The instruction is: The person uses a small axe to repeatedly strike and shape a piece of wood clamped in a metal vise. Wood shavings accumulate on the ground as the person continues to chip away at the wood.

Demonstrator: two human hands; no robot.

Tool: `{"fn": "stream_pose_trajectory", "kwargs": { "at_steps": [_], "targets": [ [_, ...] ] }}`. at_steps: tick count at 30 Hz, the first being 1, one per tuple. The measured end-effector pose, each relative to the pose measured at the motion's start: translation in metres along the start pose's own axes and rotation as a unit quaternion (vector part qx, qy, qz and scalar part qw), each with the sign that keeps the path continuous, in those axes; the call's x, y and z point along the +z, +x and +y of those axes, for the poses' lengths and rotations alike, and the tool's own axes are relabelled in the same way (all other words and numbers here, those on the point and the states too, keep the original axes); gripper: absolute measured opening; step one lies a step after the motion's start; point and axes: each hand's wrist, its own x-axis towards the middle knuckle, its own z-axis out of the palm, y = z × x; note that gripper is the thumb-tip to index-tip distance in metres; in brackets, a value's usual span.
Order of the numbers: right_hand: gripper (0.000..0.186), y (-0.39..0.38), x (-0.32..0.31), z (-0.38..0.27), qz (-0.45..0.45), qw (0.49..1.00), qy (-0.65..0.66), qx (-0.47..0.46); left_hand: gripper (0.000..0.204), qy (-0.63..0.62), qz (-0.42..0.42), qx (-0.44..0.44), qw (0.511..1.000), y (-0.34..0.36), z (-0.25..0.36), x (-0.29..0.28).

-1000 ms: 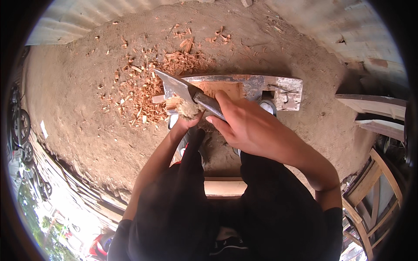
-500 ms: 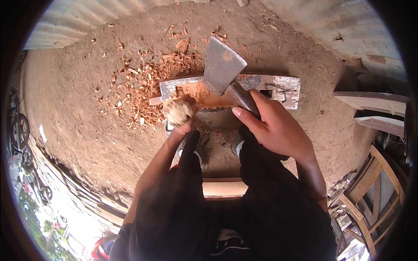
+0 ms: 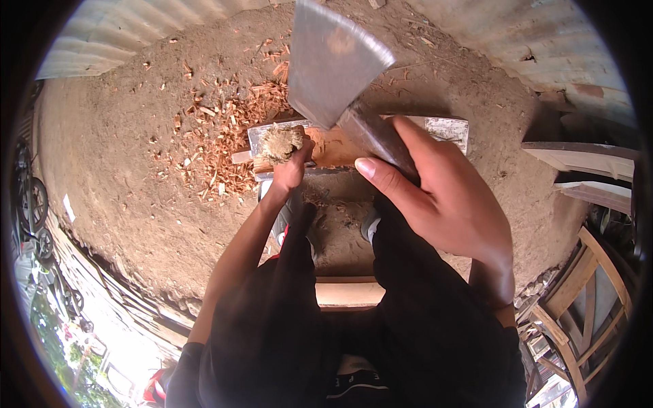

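My right hand [image 3: 452, 200] is wrapped round the dark handle of a hatchet [image 3: 335, 64], whose broad grey blade is lifted high above the chopping beam. My left hand [image 3: 292, 171] grips a piece of wood [image 3: 281, 143] that stands on end, its pale, frayed top toward me. Below both hands lies the worn wooden beam [image 3: 445, 128], with chipped whitish paint and a reddish hollow in its middle. The lower part of the wood piece is hidden behind my left hand and its own top.
Reddish wood shavings [image 3: 228, 146] cover the dirt floor left of the beam. Corrugated metal sheets [image 3: 490, 34] stand at the far side. At right are curved boards [image 3: 581, 153] and a wooden frame [image 3: 575, 279]; bicycles [image 3: 30, 204] stand far left.
The hatchet has risen toward me with my right hand and looks larger. My left hand and the wood piece have shifted slightly away from me, over the beam's left part.
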Motion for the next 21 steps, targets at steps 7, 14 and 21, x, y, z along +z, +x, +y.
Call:
{"fn": "stream_pose_trajectory", "kwargs": {
  "at_steps": [7, 14, 21],
  "targets": [
    [0.037, 0.005, 0.036, -0.008, 0.042, 0.990, -0.084, -0.107, 0.017, -0.126, 0.033, -0.022, 0.991, 0.007, -0.003, 0.020],
    [0.030, 0.007, 0.041, 0.019, -0.084, 0.992, -0.091, -0.033, 0.020, -0.268, -0.076, -0.069, 0.958, -0.023, 0.034, 0.015],
    [0.033, -0.006, 0.023, 0.037, -0.021, 0.998, -0.038, 0.042, 0.022, -0.116, -0.137, 0.213, 0.960, -0.032, 0.042, 0.009]
  ]
}}
